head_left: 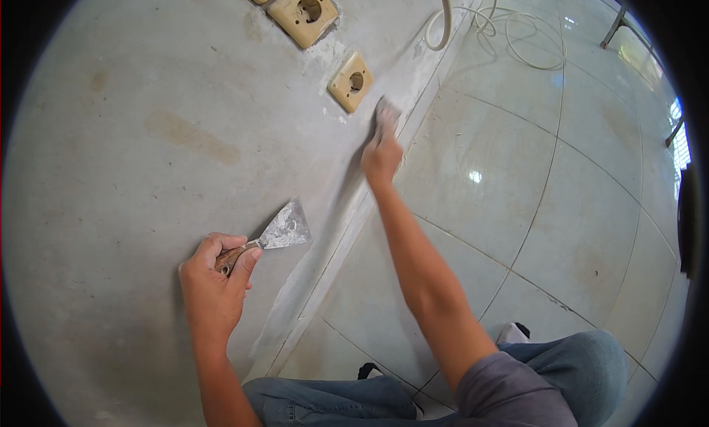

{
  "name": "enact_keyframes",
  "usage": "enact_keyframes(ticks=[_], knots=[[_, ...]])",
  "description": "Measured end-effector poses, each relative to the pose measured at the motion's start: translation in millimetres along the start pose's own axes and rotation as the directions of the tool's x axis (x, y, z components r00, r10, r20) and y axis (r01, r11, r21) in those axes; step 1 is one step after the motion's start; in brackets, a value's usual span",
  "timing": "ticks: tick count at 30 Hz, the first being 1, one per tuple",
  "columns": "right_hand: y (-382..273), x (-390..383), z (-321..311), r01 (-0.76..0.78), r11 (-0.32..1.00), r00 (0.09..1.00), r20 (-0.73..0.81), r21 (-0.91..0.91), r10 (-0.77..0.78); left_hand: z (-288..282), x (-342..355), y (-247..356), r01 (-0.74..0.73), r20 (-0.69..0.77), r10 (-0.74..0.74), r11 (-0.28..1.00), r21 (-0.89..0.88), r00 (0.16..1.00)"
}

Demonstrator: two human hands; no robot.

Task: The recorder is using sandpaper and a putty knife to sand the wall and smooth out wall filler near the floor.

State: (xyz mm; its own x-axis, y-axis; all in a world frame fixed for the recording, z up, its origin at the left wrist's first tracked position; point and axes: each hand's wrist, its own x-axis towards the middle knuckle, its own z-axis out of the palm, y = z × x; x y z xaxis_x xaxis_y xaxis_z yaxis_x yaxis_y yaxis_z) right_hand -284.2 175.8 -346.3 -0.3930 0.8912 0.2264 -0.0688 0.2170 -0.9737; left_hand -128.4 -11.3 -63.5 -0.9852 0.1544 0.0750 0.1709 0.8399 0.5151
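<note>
My left hand (218, 279) is closed round the wooden handle of a putty knife (286, 226). Its wide metal blade is smeared with whitish filler and points up and to the right, over the grey wall (148, 205). Farther off, my right hand (382, 150) is at the foot of the wall, just below a yellowed wall socket (351, 81). Its fingers are closed on a small, flat grey piece (388, 108); motion blur hides what kind of thing it is. Whitish patches mark the wall around the socket.
More yellowed sockets (303, 14) sit higher on the wall. A white cable (443, 21) hangs down and coils on the pale tiled floor (487, 169). Along the wall's foot runs a narrow ledge (325, 279). Metal legs (613, 28) stand at the far right.
</note>
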Motion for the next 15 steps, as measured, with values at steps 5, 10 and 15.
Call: enact_keyframes(ticks=[5, 10, 15], knots=[[-21, -41, -39, -0.1, 0.956, 0.987, 0.151, 0.274, 0.06, 5, 0, -12, -0.018, -0.024, 0.018, 1.0, -0.012, 1.0], [-108, 69, -32, 0.2, 0.958, 0.976, -0.125, 0.203, -0.178, 4, 0, -16, 0.0, -0.029, -0.001, 0.999, -0.039, 1.0], [-114, 72, 9, 0.384, 0.917, 0.916, -0.166, 0.11, -0.364, 10, 0, -7, -0.004, -0.015, 0.003, 1.0, -0.026, 1.0]])
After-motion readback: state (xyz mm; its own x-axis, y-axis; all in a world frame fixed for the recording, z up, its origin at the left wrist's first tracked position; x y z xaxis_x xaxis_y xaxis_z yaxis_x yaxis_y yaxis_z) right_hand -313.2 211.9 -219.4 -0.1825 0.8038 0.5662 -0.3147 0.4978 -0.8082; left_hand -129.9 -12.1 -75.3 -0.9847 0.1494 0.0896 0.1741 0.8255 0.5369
